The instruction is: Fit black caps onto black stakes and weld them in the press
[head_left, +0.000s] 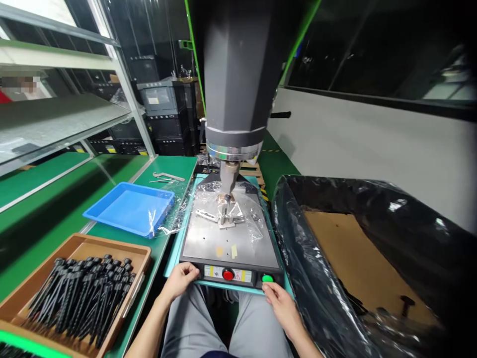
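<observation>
My left hand (181, 279) is closed against the front left corner of the machine's base (190, 248), its thumb and fingers curled over whatever sits there. Close by the green button (267, 279) at the front right, my right hand (281, 304) has its thumb and forefinger brought together on the button's near edge. A red button (228, 274) lies between the hands. Above the steel plate, the welding horn (228, 179) points down at a small metal fixture (226, 219). Clear plastic film (248, 214) drapes around it, partly hiding what the fixture holds.
At left, a brown tray (139, 251) holds many black stick-like parts with round heads (85, 288). Behind it are a blue tray (128, 186) and a wrench (167, 176) on the green bench. To the right stands a bin lined with black plastic (298, 248), cardboard inside.
</observation>
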`<state>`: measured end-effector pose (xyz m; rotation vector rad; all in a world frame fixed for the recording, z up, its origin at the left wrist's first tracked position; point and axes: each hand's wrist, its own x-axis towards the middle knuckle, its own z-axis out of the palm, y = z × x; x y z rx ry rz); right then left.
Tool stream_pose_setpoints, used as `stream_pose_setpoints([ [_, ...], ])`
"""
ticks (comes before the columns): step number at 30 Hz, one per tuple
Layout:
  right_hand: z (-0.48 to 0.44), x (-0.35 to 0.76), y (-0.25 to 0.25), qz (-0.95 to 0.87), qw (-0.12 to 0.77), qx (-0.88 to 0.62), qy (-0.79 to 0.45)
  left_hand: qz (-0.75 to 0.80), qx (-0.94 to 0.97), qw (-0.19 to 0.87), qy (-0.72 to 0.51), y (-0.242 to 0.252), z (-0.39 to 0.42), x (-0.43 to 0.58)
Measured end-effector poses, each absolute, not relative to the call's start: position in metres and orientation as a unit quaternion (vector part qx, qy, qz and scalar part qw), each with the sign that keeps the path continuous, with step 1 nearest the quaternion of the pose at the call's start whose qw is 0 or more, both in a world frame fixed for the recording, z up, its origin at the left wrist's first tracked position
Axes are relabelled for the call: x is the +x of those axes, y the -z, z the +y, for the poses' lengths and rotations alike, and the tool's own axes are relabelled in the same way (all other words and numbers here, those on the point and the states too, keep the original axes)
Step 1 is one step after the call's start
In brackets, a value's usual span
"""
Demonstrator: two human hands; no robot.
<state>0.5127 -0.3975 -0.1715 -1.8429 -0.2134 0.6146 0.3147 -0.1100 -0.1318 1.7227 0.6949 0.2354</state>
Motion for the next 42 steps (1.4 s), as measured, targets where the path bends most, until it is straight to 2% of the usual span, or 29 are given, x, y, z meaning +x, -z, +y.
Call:
stream_pose_setpoints([
  [8, -0.386, 0.515, 0.178, -0.047, 0.584, -0.761, -0.279, 0.313, 0.714, 0.613, -0.129, 0.128, -0.112, 0.312],
  [11, -0.384, 0.508, 0.161, -0.053, 0.568, -0.764, -0.302, 0.321, 0.697, 0.631, -0.119, 0.124, -0.117, 0.307],
  [15, -0.373, 0.494, 0.119, -0.126, 0.558, -0.718, -0.396, 0.317, 0.662, 0.669, -0.114, 0.105, -0.126, 0.309],
  [20, -0.333, 0.494, 0.079, -0.175, 0.610, -0.658, -0.404, 0.270, 0.656, 0.695, -0.116, 0.078, -0.134, 0.334],
  [29, -0.253, 0.514, 0.059, -0.159, 0.690, -0.598, -0.375, 0.285, 0.531, 0.781, -0.163, 0.065, -0.134, 0.410],
  [31, -0.237, 0.520, 0.058, -0.186, 0.684, -0.616, -0.345, 0.284, 0.470, 0.817, -0.178, 0.061, -0.127, 0.425],
  [36, -0.211, 0.543, 0.058, -0.207, 0.641, -0.719, -0.172, 0.272, 0.283, 0.893, -0.220, 0.046, -0.110, 0.452],
  [42, -0.202, 0.562, 0.047, -0.199, 0.616, -0.761, -0.049, 0.233, 0.175, 0.912, -0.288, 0.029, -0.107, 0.459],
])
